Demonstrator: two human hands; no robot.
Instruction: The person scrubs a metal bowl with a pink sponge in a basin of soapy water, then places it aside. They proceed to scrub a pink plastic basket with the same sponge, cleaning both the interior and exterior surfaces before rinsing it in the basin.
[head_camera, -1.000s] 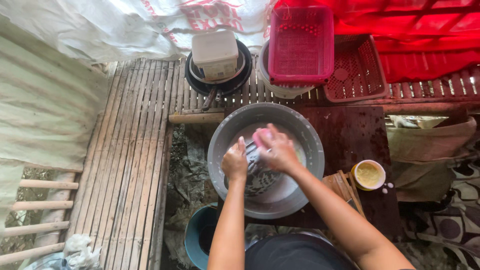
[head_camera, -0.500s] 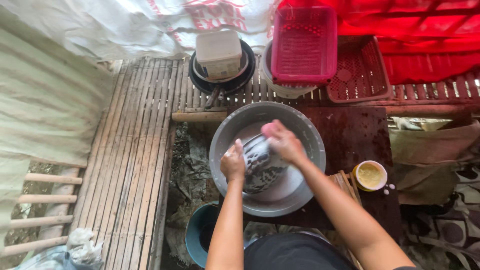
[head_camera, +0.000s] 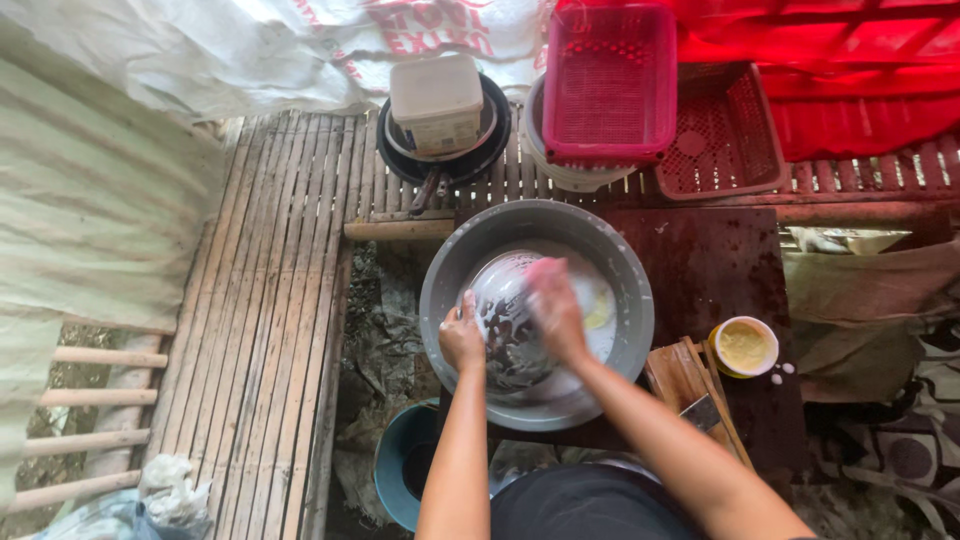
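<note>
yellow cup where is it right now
In the head view, the yellow cup sits right of the grey basin, on the dark board beside some wooden sticks.

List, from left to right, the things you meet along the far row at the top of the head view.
White square plastic tub sitting in a black round pan → pink rectangular plastic basket on a white bucket → red flat perforated plastic tray.

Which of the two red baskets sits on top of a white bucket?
The brighter pink-red basket, resting on the white bucket. The darker red basket lies on the bamboo slats to its right.
</note>
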